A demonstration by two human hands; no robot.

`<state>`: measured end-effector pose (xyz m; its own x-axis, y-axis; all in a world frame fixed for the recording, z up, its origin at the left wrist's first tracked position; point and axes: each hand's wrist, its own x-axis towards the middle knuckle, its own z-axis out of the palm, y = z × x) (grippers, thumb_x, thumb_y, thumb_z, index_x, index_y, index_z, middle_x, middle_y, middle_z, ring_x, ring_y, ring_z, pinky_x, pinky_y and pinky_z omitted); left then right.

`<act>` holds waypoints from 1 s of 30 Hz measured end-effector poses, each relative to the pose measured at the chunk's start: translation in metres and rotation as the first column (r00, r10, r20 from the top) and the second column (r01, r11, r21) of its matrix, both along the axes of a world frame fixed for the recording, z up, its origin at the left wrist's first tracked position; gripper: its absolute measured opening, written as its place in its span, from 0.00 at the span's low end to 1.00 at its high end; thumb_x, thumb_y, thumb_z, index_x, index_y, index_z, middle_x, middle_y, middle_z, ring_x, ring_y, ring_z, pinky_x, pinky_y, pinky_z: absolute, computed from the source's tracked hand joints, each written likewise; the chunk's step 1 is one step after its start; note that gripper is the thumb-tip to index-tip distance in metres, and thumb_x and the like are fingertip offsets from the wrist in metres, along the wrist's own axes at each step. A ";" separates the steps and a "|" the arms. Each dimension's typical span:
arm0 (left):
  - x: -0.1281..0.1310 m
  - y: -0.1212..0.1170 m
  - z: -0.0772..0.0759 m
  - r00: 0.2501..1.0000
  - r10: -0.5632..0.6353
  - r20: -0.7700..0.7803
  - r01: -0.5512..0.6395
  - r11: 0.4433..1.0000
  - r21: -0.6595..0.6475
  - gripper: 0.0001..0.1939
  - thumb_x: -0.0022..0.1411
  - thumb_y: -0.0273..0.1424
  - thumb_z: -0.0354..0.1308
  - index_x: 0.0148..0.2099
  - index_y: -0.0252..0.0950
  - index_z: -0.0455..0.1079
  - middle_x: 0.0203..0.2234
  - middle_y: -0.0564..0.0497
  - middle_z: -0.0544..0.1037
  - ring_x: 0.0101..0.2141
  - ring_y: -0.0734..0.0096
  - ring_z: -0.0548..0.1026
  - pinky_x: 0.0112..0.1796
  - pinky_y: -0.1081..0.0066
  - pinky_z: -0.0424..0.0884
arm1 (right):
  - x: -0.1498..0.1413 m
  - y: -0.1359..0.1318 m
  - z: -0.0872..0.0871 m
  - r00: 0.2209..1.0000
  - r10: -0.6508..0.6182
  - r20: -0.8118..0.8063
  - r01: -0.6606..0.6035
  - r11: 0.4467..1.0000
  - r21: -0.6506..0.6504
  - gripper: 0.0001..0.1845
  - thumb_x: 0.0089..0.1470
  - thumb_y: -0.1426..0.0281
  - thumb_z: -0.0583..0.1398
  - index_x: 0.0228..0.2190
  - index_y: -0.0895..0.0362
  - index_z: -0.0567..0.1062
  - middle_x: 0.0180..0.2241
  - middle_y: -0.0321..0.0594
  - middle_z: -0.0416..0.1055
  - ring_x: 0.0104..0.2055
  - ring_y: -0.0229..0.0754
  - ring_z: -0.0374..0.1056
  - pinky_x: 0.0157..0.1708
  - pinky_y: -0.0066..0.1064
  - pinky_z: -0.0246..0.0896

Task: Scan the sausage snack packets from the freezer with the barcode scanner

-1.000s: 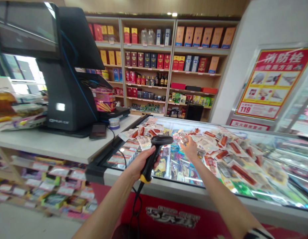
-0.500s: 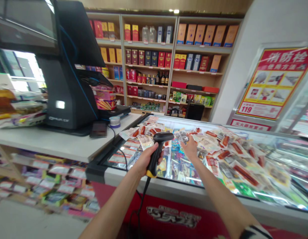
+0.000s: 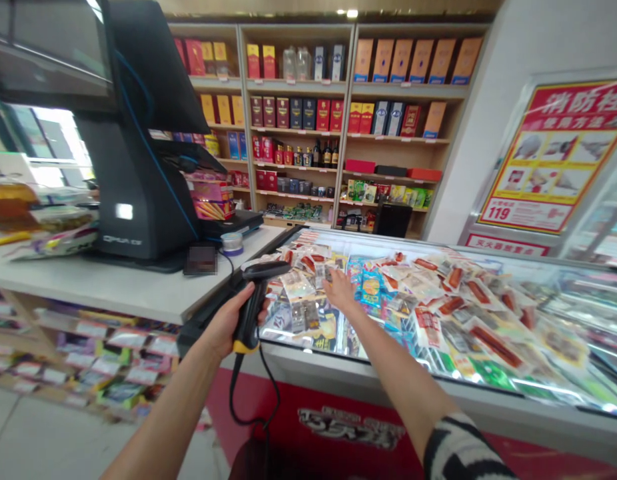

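Observation:
My left hand (image 3: 228, 323) is wrapped round the handle of a black and yellow barcode scanner (image 3: 251, 300), its head pointing right over the left part of the glass-topped chest freezer (image 3: 388, 380). A little to the right, my right hand (image 3: 340, 291) pinches a small clear snack packet (image 3: 322, 272) above the left pile of packets. Vacuum-packed sausages (image 3: 493, 343) and other snack packets lie heaped on the glass to the right of my right hand. The scanner's cable (image 3: 233, 393) hangs in a loop below my left hand.
On the left, a white counter (image 3: 153, 290) carries a black checkout terminal (image 3: 138, 187) and a small round tin (image 3: 232, 243). Shelves (image 3: 298, 90) of boxes and bottles stand behind the freezer. A red and yellow poster (image 3: 553, 160) hangs at the right.
Both hands have moved left. My left hand has carried the scanner toward the counter, and my right hand has brought the packet from the freezer's middle to the left pile.

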<state>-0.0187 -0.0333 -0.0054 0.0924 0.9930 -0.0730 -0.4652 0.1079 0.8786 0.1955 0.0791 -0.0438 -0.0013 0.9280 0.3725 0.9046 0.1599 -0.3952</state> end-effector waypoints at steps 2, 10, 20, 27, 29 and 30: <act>0.000 0.002 -0.002 1.000 -0.018 0.006 0.018 1.000 -0.003 0.13 0.52 0.35 0.51 0.35 0.29 0.66 0.21 0.49 0.71 0.17 0.79 0.66 0.17 0.78 0.64 | 0.013 -0.008 0.004 0.999 -0.020 0.035 0.018 0.999 0.039 0.23 0.50 0.60 0.48 0.48 0.52 0.58 0.50 0.45 0.54 0.50 0.49 0.52 0.44 0.43 0.48; 0.034 0.008 -0.007 0.991 -0.136 0.008 0.136 0.991 0.012 0.12 0.53 0.35 0.51 0.34 0.31 0.65 0.19 0.51 0.70 0.16 0.79 0.66 0.18 0.78 0.62 | 0.151 -0.052 0.010 0.845 -0.477 0.243 0.474 0.877 0.074 0.28 0.45 0.55 0.50 0.44 0.60 0.64 0.39 0.54 0.64 0.44 0.56 0.58 0.40 0.48 0.46; 0.073 -0.004 -0.001 0.959 -0.275 -0.064 0.279 0.956 0.088 0.15 0.52 0.37 0.51 0.35 0.30 0.67 0.20 0.51 0.70 0.17 0.79 0.65 0.19 0.77 0.60 | 0.157 -0.042 -0.009 0.957 -0.291 -0.003 0.291 0.956 -0.026 0.28 0.43 0.63 0.54 0.48 0.55 0.58 0.33 0.42 0.69 0.36 0.45 0.65 0.35 0.35 0.54; 0.075 -0.009 0.004 0.954 -0.297 -0.052 0.300 0.949 0.097 0.15 0.52 0.38 0.51 0.34 0.30 0.66 0.21 0.50 0.70 0.17 0.79 0.65 0.19 0.77 0.59 | 0.144 -0.038 -0.005 0.909 -0.087 -0.408 0.198 0.950 0.240 0.30 0.41 0.69 0.53 0.49 0.56 0.55 0.32 0.37 0.66 0.27 0.36 0.63 0.30 0.27 0.57; 0.077 -0.010 0.006 0.953 -0.299 -0.041 0.302 0.949 0.089 0.15 0.52 0.38 0.51 0.35 0.30 0.66 0.20 0.51 0.69 0.17 0.79 0.65 0.19 0.77 0.59 | 0.137 -0.037 -0.003 0.898 -0.054 -0.437 0.192 0.941 0.279 0.31 0.42 0.69 0.52 0.50 0.57 0.54 0.33 0.38 0.66 0.29 0.37 0.63 0.31 0.28 0.58; 0.078 -0.011 0.007 0.952 -0.302 -0.036 0.304 0.949 0.087 0.15 0.52 0.38 0.51 0.35 0.30 0.66 0.19 0.51 0.69 0.17 0.79 0.65 0.19 0.77 0.59 | 0.134 -0.036 -0.003 0.895 -0.043 -0.443 0.189 0.938 0.290 0.31 0.42 0.70 0.52 0.50 0.57 0.54 0.33 0.38 0.66 0.30 0.37 0.63 0.32 0.28 0.58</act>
